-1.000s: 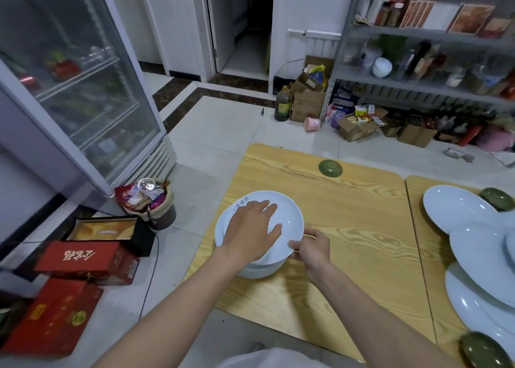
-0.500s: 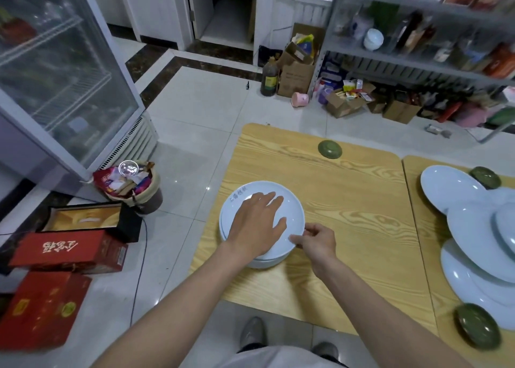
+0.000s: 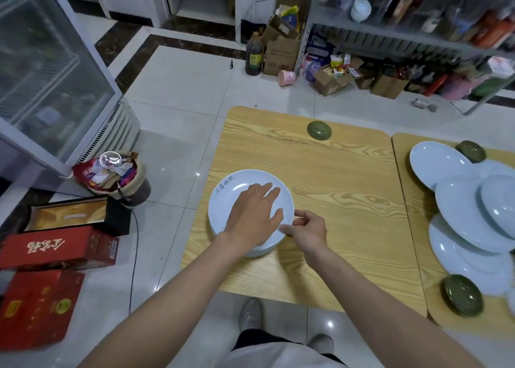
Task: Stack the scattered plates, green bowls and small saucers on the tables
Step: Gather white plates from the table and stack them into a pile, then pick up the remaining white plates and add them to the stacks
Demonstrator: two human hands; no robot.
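A stack of pale blue plates [image 3: 225,200] stands at the left edge of the near wooden table [image 3: 334,200]. My left hand [image 3: 253,214] lies flat on the top plate, fingers straight. My right hand [image 3: 306,228] pinches the stack's right rim with curled fingers. One green saucer [image 3: 319,129] sits alone at the table's far side. On the right table [image 3: 412,228] several pale blue plates [image 3: 462,209] overlap loosely, with a green bowl [image 3: 471,151] at the back and another green bowl [image 3: 463,298] near the front edge.
A glass-door fridge [image 3: 50,83] stands to the left, with a full bin [image 3: 117,175] and red boxes [image 3: 55,249] on the floor beside it. Shelves [image 3: 404,33] and cardboard boxes [image 3: 281,53] line the back wall. My feet show under the table's near edge.
The camera has tilted down, so the tables sit lower and more of the floor shows. Both hands have stayed on the plate stack, barely shifting.
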